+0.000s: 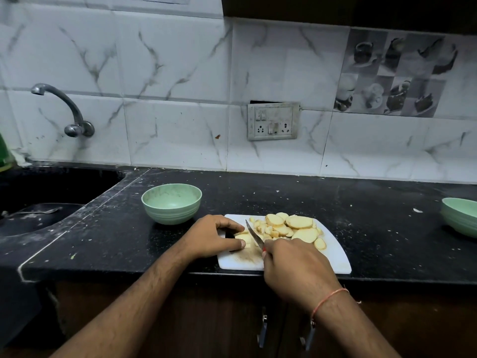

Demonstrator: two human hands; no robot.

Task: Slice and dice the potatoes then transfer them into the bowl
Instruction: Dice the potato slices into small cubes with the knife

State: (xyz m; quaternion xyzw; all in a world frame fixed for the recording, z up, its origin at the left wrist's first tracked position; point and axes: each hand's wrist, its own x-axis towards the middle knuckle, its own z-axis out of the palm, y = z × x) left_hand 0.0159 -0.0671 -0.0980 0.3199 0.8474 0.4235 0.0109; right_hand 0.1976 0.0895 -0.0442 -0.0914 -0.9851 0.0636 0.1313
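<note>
a black speckled table [284, 200] runs under a white marble-tiled wall [167, 73], with a dark sink [38, 202] set in at the left and a tap [67, 109] above it. a socket plate [273, 121] sits on the wall behind the work. near the table's front edge lies a white board [335, 254]. a green bowl [171, 204] stands just beside the board's far left corner, showing no potato inside, and more green bowls [460, 217] sit at the far right edge. on the board's far half is a heap of slices [299, 224] with dice [265, 228] beside them on the left. the left hand [214, 236] curls its grip over a potato piece [244, 239] at the board's left, thumb and fingers pinching it. the right hand [291, 264] has its grip wrapped round the handle of a knife [254, 235], whose blade slants down against that piece. a thread [327, 299] circles the right wrist. a spoon [38, 211] lies in the sink.
</note>
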